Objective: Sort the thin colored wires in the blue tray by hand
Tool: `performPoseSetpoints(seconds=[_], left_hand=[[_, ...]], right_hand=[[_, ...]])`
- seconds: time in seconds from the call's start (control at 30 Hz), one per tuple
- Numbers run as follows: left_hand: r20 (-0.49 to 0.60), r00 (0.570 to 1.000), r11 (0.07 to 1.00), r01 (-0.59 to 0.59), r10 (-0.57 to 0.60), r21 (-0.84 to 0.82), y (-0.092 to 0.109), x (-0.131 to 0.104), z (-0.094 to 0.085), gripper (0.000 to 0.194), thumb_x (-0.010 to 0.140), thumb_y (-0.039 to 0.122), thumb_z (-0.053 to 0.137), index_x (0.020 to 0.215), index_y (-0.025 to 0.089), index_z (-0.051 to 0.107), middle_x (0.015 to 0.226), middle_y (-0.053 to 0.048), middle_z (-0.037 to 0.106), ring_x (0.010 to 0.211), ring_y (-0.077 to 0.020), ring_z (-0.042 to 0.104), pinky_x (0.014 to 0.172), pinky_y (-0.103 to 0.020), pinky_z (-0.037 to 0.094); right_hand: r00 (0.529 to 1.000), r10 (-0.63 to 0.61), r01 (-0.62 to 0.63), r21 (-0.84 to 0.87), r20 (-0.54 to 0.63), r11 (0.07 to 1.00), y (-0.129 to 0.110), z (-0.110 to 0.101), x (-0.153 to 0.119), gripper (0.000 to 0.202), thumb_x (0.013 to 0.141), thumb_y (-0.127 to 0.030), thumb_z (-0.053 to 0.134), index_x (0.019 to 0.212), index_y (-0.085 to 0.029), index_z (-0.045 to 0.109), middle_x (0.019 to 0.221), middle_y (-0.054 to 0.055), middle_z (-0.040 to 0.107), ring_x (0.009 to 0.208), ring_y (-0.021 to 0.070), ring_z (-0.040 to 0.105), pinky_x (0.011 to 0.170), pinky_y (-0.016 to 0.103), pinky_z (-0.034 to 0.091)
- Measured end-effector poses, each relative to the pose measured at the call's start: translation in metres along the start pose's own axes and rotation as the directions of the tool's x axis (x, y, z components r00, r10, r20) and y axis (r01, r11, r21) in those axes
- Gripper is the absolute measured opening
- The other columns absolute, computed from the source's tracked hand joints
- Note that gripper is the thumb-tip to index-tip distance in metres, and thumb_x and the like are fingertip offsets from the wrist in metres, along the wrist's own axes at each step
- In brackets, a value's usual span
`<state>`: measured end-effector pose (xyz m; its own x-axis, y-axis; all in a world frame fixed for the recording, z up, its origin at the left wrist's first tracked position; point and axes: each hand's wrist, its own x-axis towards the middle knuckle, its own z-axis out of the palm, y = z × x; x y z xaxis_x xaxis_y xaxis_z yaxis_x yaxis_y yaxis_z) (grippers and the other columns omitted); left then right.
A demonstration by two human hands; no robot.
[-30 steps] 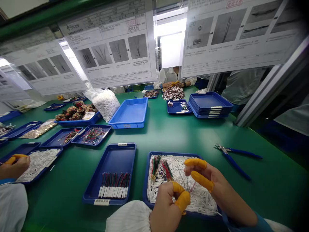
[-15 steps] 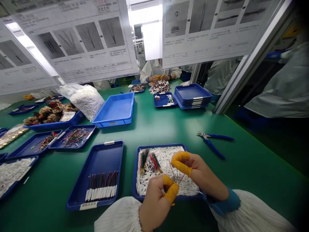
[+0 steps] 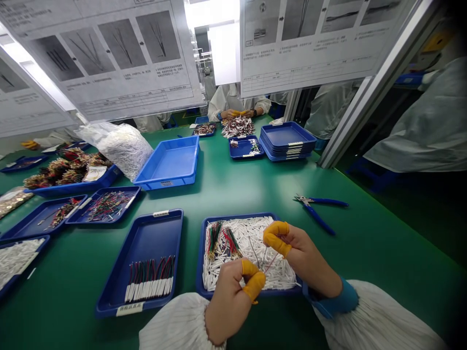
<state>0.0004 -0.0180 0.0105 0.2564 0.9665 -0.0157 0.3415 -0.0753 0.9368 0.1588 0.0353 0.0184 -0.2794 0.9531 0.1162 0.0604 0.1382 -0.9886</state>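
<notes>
My left hand [image 3: 231,294], with yellow finger cots on thumb and forefinger, pinches the joined end of a few thin wires [image 3: 254,251]. The wires fan upward, one dark and one reddish. Up and to the right, my right hand [image 3: 301,255], also in yellow cots, is closed in a pinch at the tip of one wire. Both hands are over a blue tray [image 3: 200,272] filled with short white tubes [image 3: 233,253]. Two bundles of red, green and black wires [image 3: 214,238] lie on the tubes.
Left of my hands, a blue tray [image 3: 146,233] holds a row of wires with white sleeves [image 3: 149,289]. Blue-handled cutters [image 3: 321,209] lie open at right. Beyond are a light-blue bin [image 3: 170,160], stacked trays [image 3: 288,141] and a co-worker's hands [image 3: 237,113].
My right hand has drawn a little up and away from my left, and the wires between them are spread wider. The whole view has shifted slightly.
</notes>
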Motion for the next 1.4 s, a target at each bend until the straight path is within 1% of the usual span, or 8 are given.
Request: performPoseSetpoints(seconds=[0.3,0.4,0.5,0.63,0.83,0.93,1.1,1.4], left_hand=[[0.017,1.000,0.998,-0.022,0.021,0.058,-0.004,-0.002,0.002,0.024,0.078,0.019,0.049,0.055,0.017,0.043,0.056,0.001,0.045,0.053,-0.0110,0.041,0.050,-0.021,0.033],[0.012,0.996,0.982,-0.088,0.087,0.169,-0.006,-0.002,0.005,0.024,0.077,0.015,0.048,0.054,0.017,0.042,0.056,0.001,0.045,0.053,-0.0111,0.040,0.050,-0.022,0.031],[0.021,0.988,0.952,-0.151,0.151,0.267,-0.006,-0.001,0.005,0.024,0.077,0.013,0.047,0.054,0.017,0.044,0.056,0.000,0.048,0.054,-0.0119,0.042,0.051,-0.023,0.032],[-0.005,0.974,0.931,-0.216,0.227,0.293,-0.004,0.000,0.004,0.021,0.079,0.013,0.047,0.058,0.016,0.050,0.060,-0.003,0.053,0.057,-0.0137,0.048,0.054,-0.024,0.035],[-0.151,0.964,0.961,-0.185,0.218,0.203,-0.002,-0.003,-0.001,0.017,0.080,0.015,0.048,0.063,0.016,0.051,0.064,-0.003,0.054,0.060,-0.0144,0.050,0.058,-0.025,0.038],[-0.236,0.960,0.982,-0.115,0.148,0.147,-0.002,-0.002,-0.005,0.013,0.079,0.016,0.050,0.066,0.015,0.053,0.064,-0.002,0.055,0.060,-0.0140,0.051,0.058,-0.024,0.039],[-0.227,0.970,0.991,-0.064,0.090,0.121,-0.003,0.001,-0.006,0.013,0.079,0.019,0.052,0.067,0.014,0.055,0.066,-0.002,0.057,0.061,-0.0145,0.051,0.060,-0.025,0.040],[-0.205,0.977,0.992,-0.034,0.058,0.119,-0.001,0.001,-0.005,0.013,0.078,0.018,0.052,0.066,0.015,0.057,0.065,-0.001,0.058,0.061,-0.0142,0.052,0.059,-0.024,0.040]], right_hand=[[0.996,0.025,-0.026,0.020,0.084,0.999,-0.012,-0.004,0.000,0.011,0.076,-0.029,0.058,0.077,-0.018,0.058,0.075,0.003,0.058,0.075,0.0170,0.054,0.072,0.032,0.043],[0.985,-0.033,0.050,-0.095,0.170,0.994,-0.013,-0.003,-0.002,0.015,0.074,-0.027,0.060,0.087,-0.018,0.058,0.086,0.005,0.059,0.084,0.0193,0.054,0.079,0.035,0.042],[0.970,-0.118,0.152,-0.151,0.214,0.977,-0.010,0.000,-0.003,0.009,0.077,-0.025,0.056,0.081,-0.018,0.058,0.079,0.005,0.058,0.075,0.0183,0.054,0.072,0.034,0.044],[0.982,-0.147,0.161,-0.118,0.116,0.980,-0.007,0.001,-0.002,0.008,0.079,-0.025,0.053,0.078,-0.019,0.058,0.077,0.005,0.058,0.074,0.0181,0.054,0.070,0.034,0.045],[0.997,0.056,-0.056,-0.003,-0.052,0.998,-0.004,-0.016,0.005,0.013,0.078,-0.028,0.056,0.085,-0.018,0.059,0.088,0.006,0.063,0.086,0.0201,0.058,0.079,0.036,0.046],[0.992,0.076,-0.049,-0.256,0.096,0.965,0.000,-0.025,0.005,0.015,0.075,-0.021,0.057,0.089,-0.018,0.060,0.088,0.007,0.062,0.078,0.0192,0.058,0.071,0.035,0.048],[0.923,0.018,0.230,-0.591,0.384,0.773,0.014,-0.016,0.002,0.036,0.068,-0.001,0.052,0.096,-0.020,0.063,0.091,0.007,0.061,0.086,0.0218,0.054,0.074,0.035,0.046],[0.936,-0.036,0.280,-0.679,0.350,0.679,0.023,-0.001,0.003,0.017,0.073,-0.006,0.054,0.079,-0.017,0.066,0.079,0.007,0.061,0.075,0.0192,0.055,0.067,0.030,0.045]])
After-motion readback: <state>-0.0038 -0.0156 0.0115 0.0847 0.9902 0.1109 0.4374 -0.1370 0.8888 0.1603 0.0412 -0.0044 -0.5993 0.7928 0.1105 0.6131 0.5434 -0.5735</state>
